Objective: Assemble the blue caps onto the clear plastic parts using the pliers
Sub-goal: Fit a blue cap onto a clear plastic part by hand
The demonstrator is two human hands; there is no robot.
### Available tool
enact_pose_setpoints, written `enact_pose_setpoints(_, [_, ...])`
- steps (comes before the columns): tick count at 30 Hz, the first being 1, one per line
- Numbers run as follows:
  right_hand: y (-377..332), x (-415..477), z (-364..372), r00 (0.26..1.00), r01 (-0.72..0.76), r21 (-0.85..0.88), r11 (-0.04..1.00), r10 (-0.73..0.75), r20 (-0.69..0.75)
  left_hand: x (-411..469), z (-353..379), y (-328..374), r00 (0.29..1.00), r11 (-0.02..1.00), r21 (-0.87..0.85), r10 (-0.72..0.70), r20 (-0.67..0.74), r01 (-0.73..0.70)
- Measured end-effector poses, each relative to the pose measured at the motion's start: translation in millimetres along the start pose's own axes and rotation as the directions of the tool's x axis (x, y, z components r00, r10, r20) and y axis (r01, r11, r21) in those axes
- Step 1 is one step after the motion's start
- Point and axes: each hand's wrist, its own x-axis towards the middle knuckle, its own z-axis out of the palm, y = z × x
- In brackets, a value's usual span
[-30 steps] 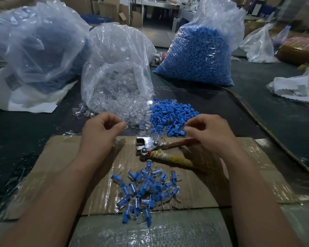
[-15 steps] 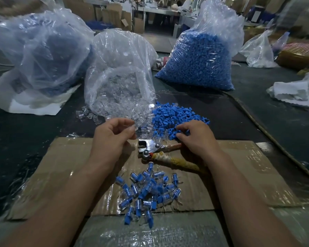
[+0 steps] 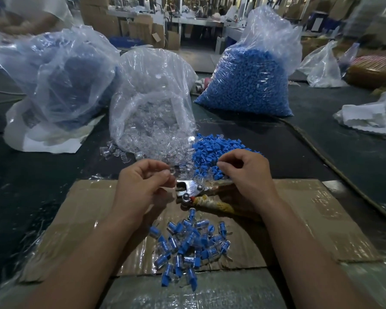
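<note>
Pliers lie jaws leftward; left hand pinches clear part, right hand curled, contents unclear.

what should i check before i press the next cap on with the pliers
1. Clear part in left hand: ok, pinched at the fingertips.
2. Cap in right hand: cannot tell, its fingers curl into the loose blue caps.
3. Pliers in reach: ok, lying unheld on the cardboard between the hands.
4. Pliers handles spread: ok.
5. Finished pieces out of the way: ok, heaped nearer the person.
</note>
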Motion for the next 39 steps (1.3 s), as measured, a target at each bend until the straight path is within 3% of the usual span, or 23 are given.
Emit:
enact_pose_setpoints(4, [-26.8, -16.0, 10.4, 0.997, 0.078, 0.234, 0.969, -0.073, -0.03, -4.9, 4.3, 0.2, 0.999, 0.999, 0.026, 0.041, 0.02, -0.042])
enact_pose_setpoints(7, [-39.3, -22.5, 20.7, 0.993, 0.106, 0.318, 0.942, -0.114, 0.007, -7.2, 6.7, -0.6, 0.997, 0.997, 0.032, 0.072, 0.02, -0.073])
enact_pose_setpoints(28, [-41.7, -27.0, 37.7, 0.983, 0.177, 0.079, 0.981, -0.181, 0.038, -8.8, 12.9, -5.8, 0.969, 0.948, 0.201, 0.242, 0.047, -0.247])
enact_pose_setpoints(35, [-38.6, -27.0, 32.6, 0.982, 0.067, 0.247, 0.967, -0.107, 0.153, -13.4, 9.9, -2.9, 0.951, 0.939, 0.152, 0.3, 0.071, -0.307])
enact_pose_setpoints(39, [-35.7, -25.9, 28.9, 0.97, 0.052, 0.328, 0.943, -0.125, 0.206, -11.3, 10.0, -1.5, 0.97, 0.962, 0.133, 0.233, 0.071, -0.24])
